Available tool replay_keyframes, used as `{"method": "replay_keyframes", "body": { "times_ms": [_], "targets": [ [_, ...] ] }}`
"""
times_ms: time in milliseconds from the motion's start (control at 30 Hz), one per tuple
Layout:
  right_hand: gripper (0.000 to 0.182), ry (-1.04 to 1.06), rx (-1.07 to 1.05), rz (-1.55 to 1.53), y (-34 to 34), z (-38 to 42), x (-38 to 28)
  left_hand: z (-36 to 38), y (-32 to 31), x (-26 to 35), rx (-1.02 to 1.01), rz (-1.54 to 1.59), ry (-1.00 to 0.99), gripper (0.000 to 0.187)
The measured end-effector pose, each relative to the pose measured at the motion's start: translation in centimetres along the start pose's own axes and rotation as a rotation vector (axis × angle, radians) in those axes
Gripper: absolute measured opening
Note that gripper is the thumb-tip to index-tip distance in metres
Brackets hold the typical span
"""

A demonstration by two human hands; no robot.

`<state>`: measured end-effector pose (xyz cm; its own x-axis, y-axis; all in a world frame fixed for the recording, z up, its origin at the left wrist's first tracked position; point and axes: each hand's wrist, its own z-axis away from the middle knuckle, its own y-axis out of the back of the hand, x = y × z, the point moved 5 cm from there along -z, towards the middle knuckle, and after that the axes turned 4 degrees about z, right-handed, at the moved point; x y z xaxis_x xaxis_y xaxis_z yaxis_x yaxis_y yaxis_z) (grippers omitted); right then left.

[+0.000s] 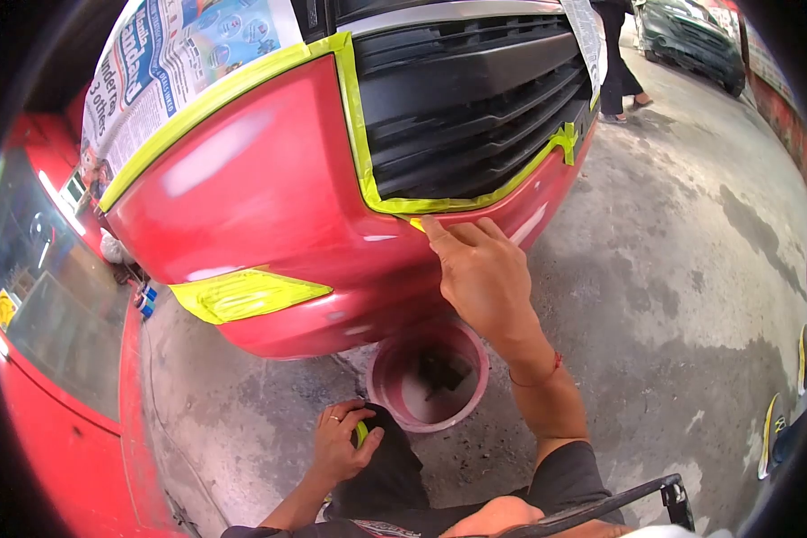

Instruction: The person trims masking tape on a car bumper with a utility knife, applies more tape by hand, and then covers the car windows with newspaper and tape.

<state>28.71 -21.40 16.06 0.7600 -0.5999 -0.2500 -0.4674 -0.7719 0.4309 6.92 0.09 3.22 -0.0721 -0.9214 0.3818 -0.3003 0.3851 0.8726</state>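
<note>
A red car bumper (pixel 278 197) fills the upper middle, with yellow-green tape (pixel 359 134) edging the black grille (pixel 466 108). My right hand (pixel 484 269) touches the bumper just under the grille's lower corner, its fingers bent around a small yellow piece (pixel 417 224) at the fingertips. Near my knee, my left hand (pixel 342 441) is curled around a yellow-green roll of tape (pixel 360 434), partly hidden by the fingers. More yellow tape (pixel 251 294) covers a patch low on the bumper. Newspaper (pixel 166 67) is taped along the bumper's upper left edge.
A pink bucket (pixel 381 399) with dark material inside stands on the concrete floor (pixel 663 314) below the bumper. A red-framed glass door (pixel 81 332) is on the left. Another person's legs (pixel 614 63) and a dark car (pixel 690 40) are at upper right; shoes (pixel 769 435) show at right.
</note>
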Motion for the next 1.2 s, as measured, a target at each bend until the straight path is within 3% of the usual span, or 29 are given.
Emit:
{"method": "replay_keyframes", "body": {
  "times_ms": [733, 1200],
  "targets": [
    [0.036, -0.124, -0.03, 0.062, 2.1, 0.4, 2.7, 0.3, -0.1, -0.1, 0.02, 0.01, -0.014, 0.033],
    [0.026, -0.123, -0.074, -0.105, 4.5, 0.3, 3.6, 0.3, -0.2, 0.0, 0.026, 0.001, -0.031, 0.032]
  ]
}}
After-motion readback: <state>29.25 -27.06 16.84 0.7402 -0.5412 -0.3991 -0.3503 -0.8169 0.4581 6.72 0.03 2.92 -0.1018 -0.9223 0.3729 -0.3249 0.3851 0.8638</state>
